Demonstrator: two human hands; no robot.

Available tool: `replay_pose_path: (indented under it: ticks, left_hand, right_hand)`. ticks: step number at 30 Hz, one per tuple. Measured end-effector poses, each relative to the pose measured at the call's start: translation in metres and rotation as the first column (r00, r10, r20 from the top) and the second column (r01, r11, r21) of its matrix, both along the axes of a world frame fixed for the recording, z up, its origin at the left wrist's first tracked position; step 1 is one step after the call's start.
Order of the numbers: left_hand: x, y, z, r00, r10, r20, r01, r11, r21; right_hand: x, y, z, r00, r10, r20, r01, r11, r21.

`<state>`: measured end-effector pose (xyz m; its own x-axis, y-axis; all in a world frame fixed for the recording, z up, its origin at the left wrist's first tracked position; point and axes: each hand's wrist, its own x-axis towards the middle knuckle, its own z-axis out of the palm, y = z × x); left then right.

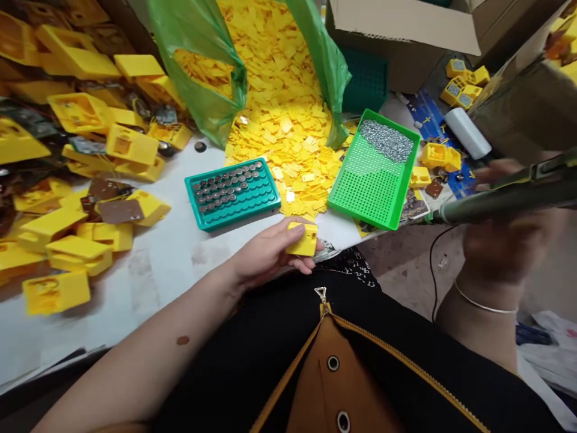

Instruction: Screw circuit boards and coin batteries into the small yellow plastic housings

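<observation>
My left hand (264,252) is closed on a small yellow plastic housing (303,239) at the table's near edge, just above my lap. My right hand (500,240), blurred and off to the right beyond the table, is wrapped round an electric screwdriver (509,198) that points left toward the green tray. A teal tray (232,192) with rows of dark round button cells lies just beyond the left hand. A bright green tray (376,174) holds a heap of small silver screws (388,139) at its far end.
A green plastic bag (202,66) spills several small yellow plates (283,108) onto the white table (157,264). Yellow housings (81,240) are piled at the left. Cardboard boxes (406,30) stand at the back right. A black cable (433,264) hangs by the table's right edge.
</observation>
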<state>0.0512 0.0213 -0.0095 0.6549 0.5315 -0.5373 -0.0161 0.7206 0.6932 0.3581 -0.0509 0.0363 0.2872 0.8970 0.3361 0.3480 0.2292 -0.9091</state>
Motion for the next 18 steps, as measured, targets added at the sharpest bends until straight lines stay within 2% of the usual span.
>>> replay_pose_path:
  ticks: [4,7,10,12,14,18]
  left_hand:
    - [0.039,0.010,-0.004,0.992,-0.128,-0.001,0.128,0.991,-0.025]
    - [0.058,0.016,-0.007,0.984,-0.178,-0.032,0.176,0.983,-0.047]
    - [0.068,0.017,-0.007,0.982,-0.150,-0.116,0.144,0.988,-0.059]
    - [0.070,0.016,-0.008,0.981,-0.110,-0.159,0.101,0.993,-0.061]
    - [0.070,0.014,-0.009,0.983,-0.083,-0.163,0.072,0.995,-0.069]
    - [0.068,0.014,-0.012,0.986,-0.090,-0.138,0.078,0.993,-0.091]
  right_hand:
    - [0.010,0.010,-0.003,0.996,0.085,-0.002,-0.083,0.984,0.156]
    - [0.007,0.040,0.002,0.994,0.097,-0.052,-0.082,0.971,0.225]
    - [-0.001,0.078,0.001,0.987,0.106,-0.117,-0.062,0.942,0.329]
    - [-0.005,0.101,-0.009,0.992,0.065,-0.103,-0.022,0.926,0.377]
    - [-0.007,0.116,-0.023,1.000,-0.020,-0.014,0.024,0.930,0.366]
    - [-0.006,0.129,-0.045,0.989,-0.111,0.097,0.073,0.942,0.329]
